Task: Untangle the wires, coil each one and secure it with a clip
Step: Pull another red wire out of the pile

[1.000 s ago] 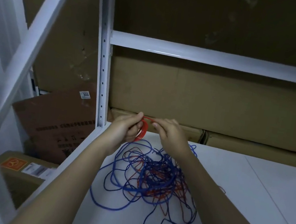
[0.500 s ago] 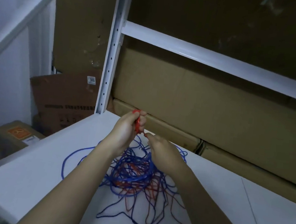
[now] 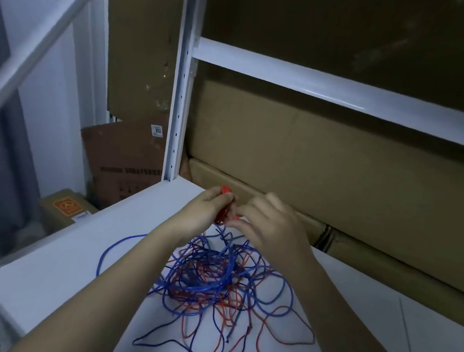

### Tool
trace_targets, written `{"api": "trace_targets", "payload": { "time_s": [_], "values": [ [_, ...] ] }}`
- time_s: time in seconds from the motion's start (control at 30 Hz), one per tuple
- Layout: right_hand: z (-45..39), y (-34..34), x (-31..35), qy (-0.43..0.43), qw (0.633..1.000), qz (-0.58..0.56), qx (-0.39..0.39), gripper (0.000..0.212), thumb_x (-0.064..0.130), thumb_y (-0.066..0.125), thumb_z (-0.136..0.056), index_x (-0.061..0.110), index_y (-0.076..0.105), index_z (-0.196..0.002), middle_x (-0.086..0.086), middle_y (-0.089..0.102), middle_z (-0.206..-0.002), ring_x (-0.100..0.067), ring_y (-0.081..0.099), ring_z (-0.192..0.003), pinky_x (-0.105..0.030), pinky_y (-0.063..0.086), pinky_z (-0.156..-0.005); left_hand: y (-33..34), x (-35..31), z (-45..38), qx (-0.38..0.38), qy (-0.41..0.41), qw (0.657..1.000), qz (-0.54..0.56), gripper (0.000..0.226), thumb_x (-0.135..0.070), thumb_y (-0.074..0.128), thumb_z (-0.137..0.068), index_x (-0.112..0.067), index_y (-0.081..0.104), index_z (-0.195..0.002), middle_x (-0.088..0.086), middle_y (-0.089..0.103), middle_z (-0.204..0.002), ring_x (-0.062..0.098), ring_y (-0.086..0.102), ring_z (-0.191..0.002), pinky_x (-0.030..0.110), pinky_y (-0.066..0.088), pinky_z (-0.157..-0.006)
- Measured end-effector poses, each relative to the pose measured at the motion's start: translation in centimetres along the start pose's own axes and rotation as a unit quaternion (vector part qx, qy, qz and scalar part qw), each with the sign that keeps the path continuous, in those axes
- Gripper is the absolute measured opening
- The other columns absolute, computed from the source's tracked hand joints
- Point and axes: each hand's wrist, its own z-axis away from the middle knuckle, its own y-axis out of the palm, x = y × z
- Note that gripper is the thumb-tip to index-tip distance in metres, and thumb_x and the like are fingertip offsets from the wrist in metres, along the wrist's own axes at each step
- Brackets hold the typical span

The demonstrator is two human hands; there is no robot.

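While tangled, wires red, blue, looping.

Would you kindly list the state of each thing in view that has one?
Small red wire coil: partly wound, held upright.
Left hand: grips the coil.
Right hand: pinches red wire beside the coil.
Blue and red wire pile: tangled, loose on the white shelf.

Both hands raised together, left hand and right hand curled (pinching)
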Motion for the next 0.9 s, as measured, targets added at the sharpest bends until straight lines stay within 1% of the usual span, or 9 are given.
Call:
{"api": "trace_targets", "payload": {
  "time_s": [0.13,0.27,0.33,0.43,0.53,0.63,0.73,0.8,0.9],
  "values": [
    [-0.5,1.5,0.6,0.148,0.976,-0.161,-0.005,0.019,0.031,0.064,-0.086,0.014,0.073,-0.083,0.001,0.063,-0.080,-0.011,0.047,-0.080,-0.017,0.037,-0.072,-0.7,0.3,0.9,0.052,-0.021,0.998,-0.007,0.036,-0.014,0.031,-0.105,-0.008,0.053,-0.077,-0.004,0.059,-0.059,0.007,0.055,-0.057,0.015,0.045,-0.058],
    [-1.5,3.4,1.5,0.234,0.941,-0.246,-0.003,0.016,0.031,0.065,-0.085,0.018,0.073,-0.084,0.005,0.061,-0.082,-0.013,0.051,-0.081,-0.026,0.045,-0.071,-3.0,0.4,0.8,0.095,-0.016,0.994,-0.053,0.041,-0.019,0.027,-0.105,-0.006,0.054,-0.077,0.000,0.058,-0.062,0.008,0.051,-0.057,0.020,0.043,-0.061],
    [-2.4,4.1,2.4,0.296,0.909,-0.292,-0.004,0.002,0.023,0.071,-0.083,0.022,0.072,-0.081,0.009,0.060,-0.081,-0.009,0.053,-0.079,-0.021,0.043,-0.071,-4.5,0.5,0.4,0.117,-0.017,0.991,-0.060,0.045,-0.024,0.025,-0.106,-0.007,0.054,-0.075,-0.001,0.055,-0.061,0.009,0.047,-0.057,0.023,0.040,-0.065],
    [-3.9,5.4,4.0,0.386,0.855,-0.343,-0.045,0.014,0.011,0.076,-0.079,0.023,0.070,-0.075,0.006,0.059,-0.081,-0.004,0.053,-0.074,-0.013,0.041,-0.069,-6.9,0.5,-0.4,0.157,-0.007,0.986,-0.063,0.061,-0.039,0.019,-0.106,-0.011,0.050,-0.062,-0.001,0.048,-0.056,0.013,0.041,-0.056,0.031,0.033,-0.069],
    [-5.8,7.0,5.9,0.424,0.824,-0.362,-0.099,0.020,0.006,0.076,-0.078,0.024,0.068,-0.075,0.001,0.061,-0.087,-0.006,0.059,-0.080,-0.019,0.048,-0.072,-9.2,-0.2,-1.0,0.175,-0.011,0.983,-0.046,0.062,-0.040,0.018,-0.105,-0.014,0.046,-0.057,-0.003,0.040,-0.050,0.012,0.033,-0.051,0.031,0.027,-0.062],
    [-7.0,8.5,7.4,0.489,0.770,-0.392,-0.119,0.023,0.009,0.075,-0.080,0.025,0.060,-0.089,0.004,0.063,-0.098,-0.005,0.062,-0.090,-0.021,0.051,-0.078,-11.1,-0.7,-1.5,0.194,-0.010,0.980,-0.044,0.060,-0.037,0.019,-0.106,-0.018,0.042,-0.054,-0.004,0.033,-0.048,0.011,0.027,-0.047,0.023,0.025,-0.052],
    [-7.3,8.9,8.2,0.521,0.743,-0.414,-0.069,0.027,0.016,0.071,-0.084,0.027,0.062,-0.106,0.007,0.067,-0.110,-0.006,0.062,-0.104,-0.024,0.051,-0.090,-12.4,-0.4,-2.2,0.239,-0.003,0.968,-0.074,0.054,-0.036,0.022,-0.106,-0.010,0.051,-0.069,-0.005,0.033,-0.048,0.009,0.027,-0.047,0.019,0.027,-0.050],
    [-7.1,8.6,8.7,0.528,0.743,-0.405,-0.073,0.021,0.016,0.069,-0.085,0.026,0.067,-0.104,0.007,0.070,-0.105,-0.005,0.064,-0.099,-0.022,0.051,-0.088,-12.6,-0.1,-2.5,0.270,0.003,0.959,-0.084,0.047,-0.036,0.023,-0.105,-0.006,0.055,-0.089,-0.004,0.039,-0.049,0.008,0.034,-0.049,0.020,0.031,-0.054],
    [-6.6,7.6,9.2,0.548,0.750,-0.355,-0.104,0.017,0.018,0.070,-0.085,0.033,0.067,-0.093,0.014,0.069,-0.096,-0.003,0.065,-0.092,-0.014,0.050,-0.079,-11.8,0.4,-3.1,0.241,0.018,0.965,-0.104,0.048,-0.037,0.033,-0.104,-0.002,0.060,-0.084,-0.001,0.054,-0.064,0.014,0.048,-0.064,0.029,0.037,-0.071]
  ]
}}
